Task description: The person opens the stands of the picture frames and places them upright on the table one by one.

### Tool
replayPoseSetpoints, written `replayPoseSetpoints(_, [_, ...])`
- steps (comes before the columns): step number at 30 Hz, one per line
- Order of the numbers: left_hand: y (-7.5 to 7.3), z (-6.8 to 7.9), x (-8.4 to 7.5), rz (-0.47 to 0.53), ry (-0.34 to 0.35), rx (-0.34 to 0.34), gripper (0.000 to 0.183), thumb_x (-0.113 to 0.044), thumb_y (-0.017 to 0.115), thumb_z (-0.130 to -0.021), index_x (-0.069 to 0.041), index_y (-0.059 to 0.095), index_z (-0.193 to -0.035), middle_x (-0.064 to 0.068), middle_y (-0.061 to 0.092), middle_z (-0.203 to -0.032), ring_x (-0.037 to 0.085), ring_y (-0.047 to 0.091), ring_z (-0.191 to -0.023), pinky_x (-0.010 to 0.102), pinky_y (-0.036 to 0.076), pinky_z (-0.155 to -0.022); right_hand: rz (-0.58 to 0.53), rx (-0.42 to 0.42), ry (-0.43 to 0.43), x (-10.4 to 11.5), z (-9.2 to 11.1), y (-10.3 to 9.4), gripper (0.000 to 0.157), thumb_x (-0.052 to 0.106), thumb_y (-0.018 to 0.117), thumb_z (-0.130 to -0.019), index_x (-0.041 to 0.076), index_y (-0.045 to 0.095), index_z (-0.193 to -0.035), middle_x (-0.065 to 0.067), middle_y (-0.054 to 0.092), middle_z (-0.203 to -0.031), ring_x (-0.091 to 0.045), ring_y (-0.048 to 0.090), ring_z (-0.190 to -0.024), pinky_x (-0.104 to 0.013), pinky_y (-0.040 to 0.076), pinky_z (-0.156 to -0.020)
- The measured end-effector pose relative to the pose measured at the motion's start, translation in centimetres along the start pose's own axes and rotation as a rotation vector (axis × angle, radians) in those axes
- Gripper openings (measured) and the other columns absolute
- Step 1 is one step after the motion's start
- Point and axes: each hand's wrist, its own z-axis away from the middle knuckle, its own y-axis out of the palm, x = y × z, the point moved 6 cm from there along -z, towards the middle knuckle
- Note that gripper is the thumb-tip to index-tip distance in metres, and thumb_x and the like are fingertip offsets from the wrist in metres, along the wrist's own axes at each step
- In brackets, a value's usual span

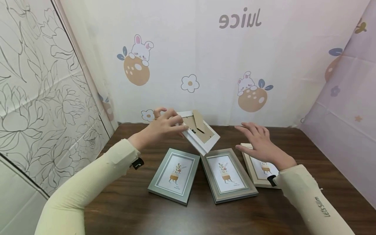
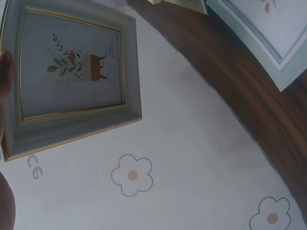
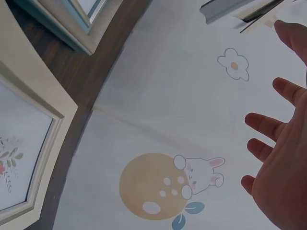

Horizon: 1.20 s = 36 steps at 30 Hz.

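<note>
Frame [image 1: 200, 133], white, tan back [image 1: 208, 133], gold trim [image 2: 72, 112]

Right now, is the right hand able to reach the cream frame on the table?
Probably yes: the right hand is empty, near the cream frame, and I see nothing between them.

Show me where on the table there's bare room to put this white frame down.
The table is bare along its near side, in front of the green frame and brown frame; also left of the green frame, and right of the cream frame, past the right sleeve. It's crowded in the middle, where those three frames sit close together.
</note>
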Motion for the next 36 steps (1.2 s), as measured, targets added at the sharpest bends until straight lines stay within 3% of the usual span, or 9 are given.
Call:
replayPoseSetpoints(13, [0.2, 0.3, -1.7, -0.065, 0.073, -0.056, 0.044, -0.021, 0.088, -0.071, -0.022, 0.069, -0.110, 0.000, 0.059, -0.101, 0.023, 0.051, -0.098, 0.057, 0.022, -0.087, 0.035, -0.053, -0.037, -0.2, -0.3, -0.7, 0.068, 0.031, 0.069, -0.094, 0.013, 0.034, -0.149, -0.023, 0.028, -0.148, -0.049, 0.023, -0.132, -0.069, 0.015, -0.096])
replayPoseSetpoints(27, [0.5, -0.2, -2.8, -0.092, 0.116, -0.071, 0.041, -0.019, 0.089, -0.073, -0.023, 0.070, -0.110, -0.002, 0.061, -0.099, 0.020, 0.051, -0.097, 0.054, 0.020, -0.088, 0.091, -0.053, -0.209, 2.8, -5.8, -1.0, 0.067, 0.030, 0.072, -0.089, 0.012, 0.041, -0.146, -0.024, 0.035, -0.146, -0.044, 0.027, -0.134, -0.065, 0.017, -0.097])
replayPoseSetpoints(36, [0.9, -0.4, -3.4, -0.114, 0.126, -0.061, 0.041, -0.019, 0.088, -0.075, -0.023, 0.069, -0.112, -0.004, 0.060, -0.101, 0.020, 0.052, -0.099, 0.052, 0.022, -0.089, 0.118, -0.014, -0.239, 3.9, -8.3, -0.6, 0.066, 0.027, 0.073, -0.088, 0.014, 0.044, -0.146, -0.024, 0.035, -0.147, -0.044, 0.028, -0.136, -0.064, 0.017, -0.101])
